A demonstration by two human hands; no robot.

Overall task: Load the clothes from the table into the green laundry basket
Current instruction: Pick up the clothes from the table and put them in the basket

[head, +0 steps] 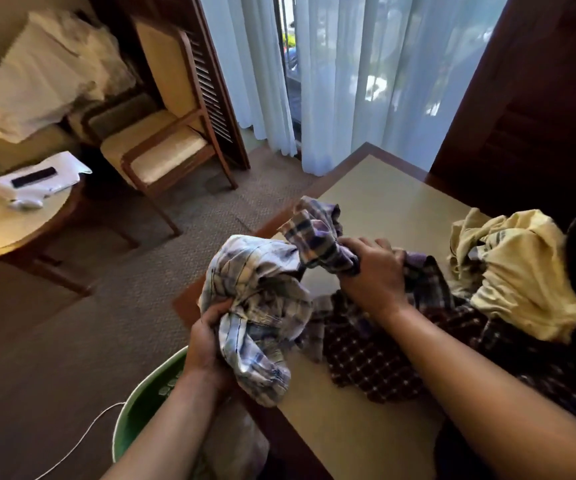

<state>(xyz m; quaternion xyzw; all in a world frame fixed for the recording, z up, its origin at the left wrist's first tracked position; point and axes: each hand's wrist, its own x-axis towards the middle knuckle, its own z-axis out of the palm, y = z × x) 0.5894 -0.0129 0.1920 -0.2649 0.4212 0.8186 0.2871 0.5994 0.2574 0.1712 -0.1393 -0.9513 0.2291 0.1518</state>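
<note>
Hauling plaid cloth off the table, both hands busy.

- Left grip is curling fully around the lower bunch of a pale plaid shirt, which is hanging just past the table's near-left edge.
- Right grip is fisting tight on a purple plaid bundle, raised over the table's left half. Can't tell whether it and the pale shirt are one garment or two; they're meeting between the hands.
- Green laundry basket is sitting on the floor below the table's near-left corner, only part of the rim showing. Some pale cloth seems to be lying by it, too blurred to call.
- Dark dotted garment is lying flat on the table under the right forearm; yellow garment is heaped toward the table's right side. Both not yet loaded.

Risks as I'm reading it:
- The purple bundle is touching the dark dotted piece. If they're snagged, pulling toward the basket is likely dragging that one off the table edge onto the floor.
- Loose shirt tails are dangling; dropping with both hands spread could be leaving cloth draped over the rim or the table corner.
- White cord is running along the floor left of the table, near the basket, so there's a snag hazard if the basket gets nudged.
</note>
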